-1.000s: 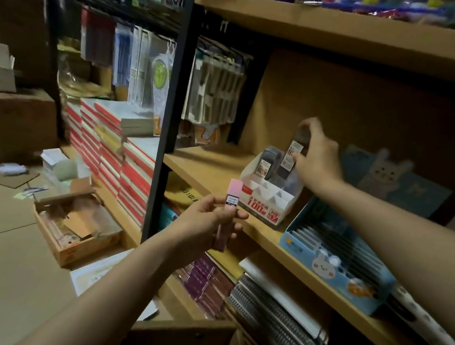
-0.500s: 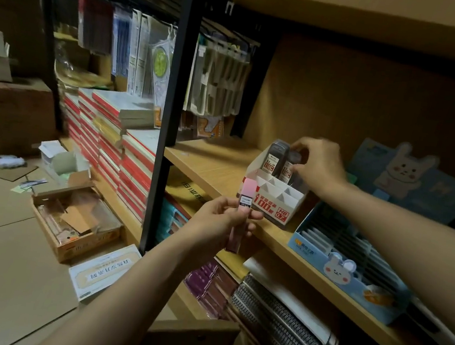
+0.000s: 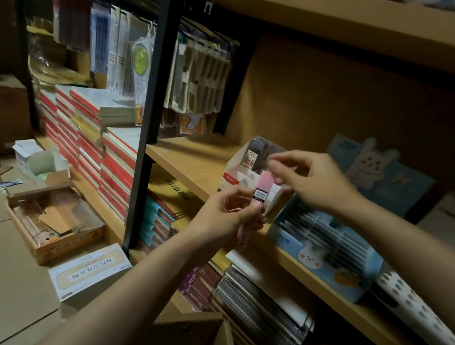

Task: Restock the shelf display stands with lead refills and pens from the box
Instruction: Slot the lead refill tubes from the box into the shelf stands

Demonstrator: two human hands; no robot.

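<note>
Wooden shelving [image 3: 192,165] with a black metal post [image 3: 150,111] is seen in a dim stockroom with a cardboard-covered floor. On the middle shelf a white card stand [image 3: 239,173] with red print is set, divided into small cells; two grey lead refill cases [image 3: 254,154] are stood upright in its back row. Just right of it a pale blue slotted tray [image 3: 322,250] with rabbit drawings is placed. A slim pink refill case [image 3: 259,193], its label reading 2B/0.5, is gripped upright by the left hand [image 3: 226,215] in front of the stand. The right hand [image 3: 311,179] is held just above it, thumb and forefinger pinched near its top; contact cannot be told. A brown box [image 3: 188,339] is seen below.
</note>
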